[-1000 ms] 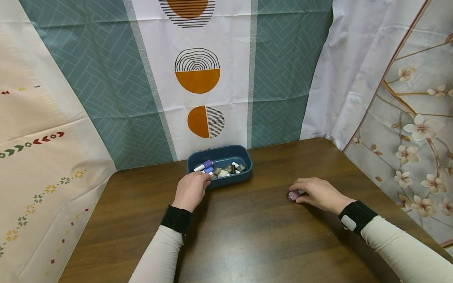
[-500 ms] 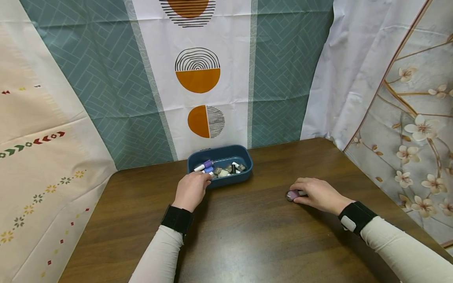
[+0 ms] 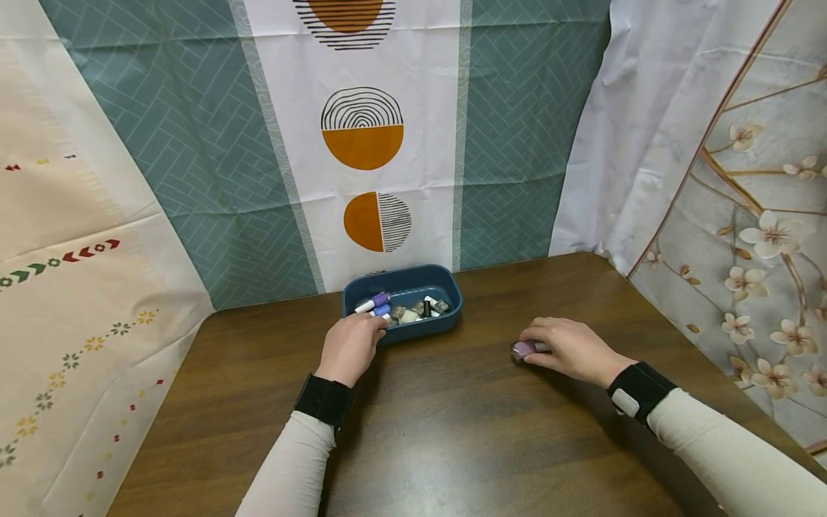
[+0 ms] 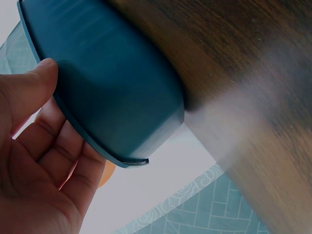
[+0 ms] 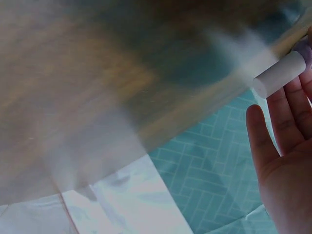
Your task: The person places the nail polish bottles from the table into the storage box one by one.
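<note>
My right hand (image 3: 571,350) pinches a nail polish bottle (image 3: 522,350) with purple polish, close over the table right of the bin. In the right wrist view its white cylindrical cap (image 5: 280,75) points away from the fingers, while the purple end is partly cut off by the frame edge. My left hand (image 3: 349,346) holds the near left rim of a dark blue plastic bin (image 3: 426,328). From the left wrist, the thumb shows on the bin's outer wall (image 4: 117,87) and the other fingers curl over its edge.
Inside the bin lie a purple bottle with a white cap (image 3: 373,302), a blue bottle (image 3: 381,311), a black-capped item (image 3: 427,309) and several stone-like lumps (image 3: 409,316). Patterned curtains (image 3: 194,143) hang right behind the brown wooden table (image 3: 439,431).
My right hand has shifted left and slightly away from me with the nail polish bottle, which has turned a little. The left hand and the bin stay in place.
</note>
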Demonstrator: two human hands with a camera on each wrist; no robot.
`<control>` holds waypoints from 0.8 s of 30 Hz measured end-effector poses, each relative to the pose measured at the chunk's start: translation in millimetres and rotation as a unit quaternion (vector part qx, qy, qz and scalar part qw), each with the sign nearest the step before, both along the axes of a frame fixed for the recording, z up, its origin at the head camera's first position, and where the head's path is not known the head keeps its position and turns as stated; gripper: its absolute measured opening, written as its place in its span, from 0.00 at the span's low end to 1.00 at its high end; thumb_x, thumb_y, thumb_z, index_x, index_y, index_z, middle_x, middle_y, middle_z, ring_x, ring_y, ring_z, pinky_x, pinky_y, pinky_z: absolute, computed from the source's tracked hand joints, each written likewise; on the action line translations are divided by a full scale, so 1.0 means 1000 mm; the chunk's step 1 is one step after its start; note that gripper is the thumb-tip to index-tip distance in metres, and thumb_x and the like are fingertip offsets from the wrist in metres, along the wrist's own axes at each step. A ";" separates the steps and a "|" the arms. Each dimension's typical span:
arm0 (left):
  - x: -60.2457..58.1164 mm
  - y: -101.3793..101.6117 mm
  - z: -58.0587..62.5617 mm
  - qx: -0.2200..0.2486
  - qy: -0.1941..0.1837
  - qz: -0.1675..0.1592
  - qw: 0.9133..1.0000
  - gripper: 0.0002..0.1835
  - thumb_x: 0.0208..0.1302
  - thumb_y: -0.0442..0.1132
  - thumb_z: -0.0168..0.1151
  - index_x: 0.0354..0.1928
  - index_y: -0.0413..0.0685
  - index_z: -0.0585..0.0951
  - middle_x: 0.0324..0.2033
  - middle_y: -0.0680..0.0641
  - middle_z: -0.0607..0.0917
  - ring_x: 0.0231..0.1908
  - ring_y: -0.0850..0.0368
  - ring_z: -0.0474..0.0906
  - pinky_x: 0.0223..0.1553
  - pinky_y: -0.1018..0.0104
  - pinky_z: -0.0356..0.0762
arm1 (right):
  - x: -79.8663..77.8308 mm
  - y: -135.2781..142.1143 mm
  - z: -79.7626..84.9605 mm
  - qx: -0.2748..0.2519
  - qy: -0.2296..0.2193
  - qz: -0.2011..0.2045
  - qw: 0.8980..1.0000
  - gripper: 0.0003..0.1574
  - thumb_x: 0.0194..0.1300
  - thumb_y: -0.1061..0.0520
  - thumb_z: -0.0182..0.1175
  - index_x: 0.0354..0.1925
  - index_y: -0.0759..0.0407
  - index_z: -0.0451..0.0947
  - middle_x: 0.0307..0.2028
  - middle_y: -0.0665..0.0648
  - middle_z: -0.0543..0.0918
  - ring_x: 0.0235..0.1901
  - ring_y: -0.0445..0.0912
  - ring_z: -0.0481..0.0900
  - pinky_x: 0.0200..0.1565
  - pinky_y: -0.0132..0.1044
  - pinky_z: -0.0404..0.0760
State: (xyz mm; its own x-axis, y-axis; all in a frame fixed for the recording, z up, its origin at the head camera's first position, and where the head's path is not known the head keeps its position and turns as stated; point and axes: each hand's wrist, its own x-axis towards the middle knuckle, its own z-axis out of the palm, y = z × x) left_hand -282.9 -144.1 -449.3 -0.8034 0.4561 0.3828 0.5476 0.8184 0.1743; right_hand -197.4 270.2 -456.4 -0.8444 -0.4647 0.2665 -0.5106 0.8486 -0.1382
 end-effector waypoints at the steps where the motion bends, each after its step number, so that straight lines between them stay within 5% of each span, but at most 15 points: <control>1: 0.000 0.000 0.000 0.000 0.000 0.000 1.000 0.04 0.72 0.35 0.76 0.46 0.48 0.93 0.38 0.46 0.92 0.39 0.48 0.88 0.47 0.48 0.88 | -0.002 -0.002 0.000 -0.001 0.002 -0.001 1.000 0.17 0.66 0.51 0.82 0.50 0.50 0.91 0.43 0.44 0.85 0.41 0.43 0.84 0.46 0.47 0.87; 24: 0.000 -0.001 -0.001 -0.001 0.012 -0.005 1.000 0.03 0.71 0.36 0.77 0.44 0.49 0.94 0.37 0.46 0.92 0.38 0.48 0.88 0.45 0.49 0.89 | -0.037 -0.065 0.028 -0.020 0.066 -0.016 0.997 0.21 0.66 0.49 0.82 0.52 0.56 0.90 0.44 0.52 0.88 0.41 0.48 0.84 0.48 0.49 0.87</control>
State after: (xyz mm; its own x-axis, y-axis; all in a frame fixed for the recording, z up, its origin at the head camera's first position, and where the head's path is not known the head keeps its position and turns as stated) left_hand -282.8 -145.6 -450.8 -0.7897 0.4649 0.4004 0.5596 0.8134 0.1592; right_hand -234.6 204.9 -428.2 -0.8142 -0.4255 0.3949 -0.5003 0.8594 -0.1054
